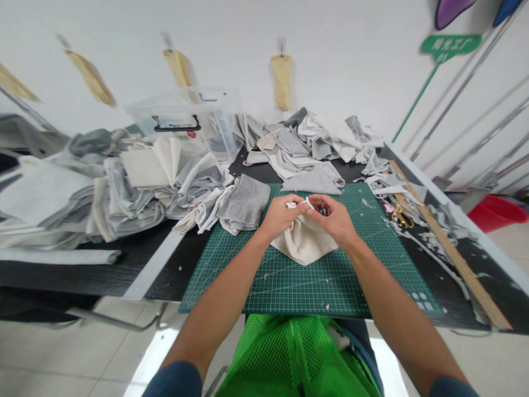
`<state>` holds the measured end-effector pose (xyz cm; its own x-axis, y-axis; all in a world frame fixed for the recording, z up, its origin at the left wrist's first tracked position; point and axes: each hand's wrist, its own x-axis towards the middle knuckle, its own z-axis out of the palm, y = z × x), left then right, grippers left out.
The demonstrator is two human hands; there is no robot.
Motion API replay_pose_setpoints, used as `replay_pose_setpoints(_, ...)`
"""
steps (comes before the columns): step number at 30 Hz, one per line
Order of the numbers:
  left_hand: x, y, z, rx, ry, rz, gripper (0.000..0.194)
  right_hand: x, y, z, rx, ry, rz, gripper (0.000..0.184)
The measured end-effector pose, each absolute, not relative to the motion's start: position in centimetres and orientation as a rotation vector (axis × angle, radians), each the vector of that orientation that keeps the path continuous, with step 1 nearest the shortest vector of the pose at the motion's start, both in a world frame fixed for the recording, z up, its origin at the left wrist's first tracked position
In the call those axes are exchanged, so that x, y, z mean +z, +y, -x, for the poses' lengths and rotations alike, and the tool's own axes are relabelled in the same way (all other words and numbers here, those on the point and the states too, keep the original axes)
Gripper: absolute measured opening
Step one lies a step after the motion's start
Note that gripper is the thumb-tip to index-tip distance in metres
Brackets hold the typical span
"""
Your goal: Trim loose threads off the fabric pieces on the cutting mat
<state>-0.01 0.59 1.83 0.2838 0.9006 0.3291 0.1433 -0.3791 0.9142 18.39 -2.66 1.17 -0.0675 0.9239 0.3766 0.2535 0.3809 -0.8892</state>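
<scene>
A cream cloth piece (306,242) hangs from both my hands over the green cutting mat (285,286). My left hand (285,212) pinches its gathered upper edge, with a small white bunch of fabric showing by the fingers. Close beside it, my right hand (330,218) is closed on the same edge, thumb toward the left hand. Something small and bluish shows among the right fingers, too little of it to name. A folded grey cloth (246,201) lies on the mat's left corner. Gold-handled scissors (402,218) rest to the right of the mat.
Stacks of grey and cream cloth (144,182) cover the table's left side. Behind the mat lies a heap of fabric pieces (306,143), beside a clear plastic box (185,116). A wooden ruler (450,242) runs along the right edge among scraps. A red bucket (496,216) stands beyond.
</scene>
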Motion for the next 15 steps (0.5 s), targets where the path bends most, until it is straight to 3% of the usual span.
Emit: replay_pose_setpoints(15, 2.13, 0.49, -0.09, 1.199, 0.919, -1.886, 0.021, 1.33, -2.86, -18.57, 0.888, -1.487, 1.001, 0.033)
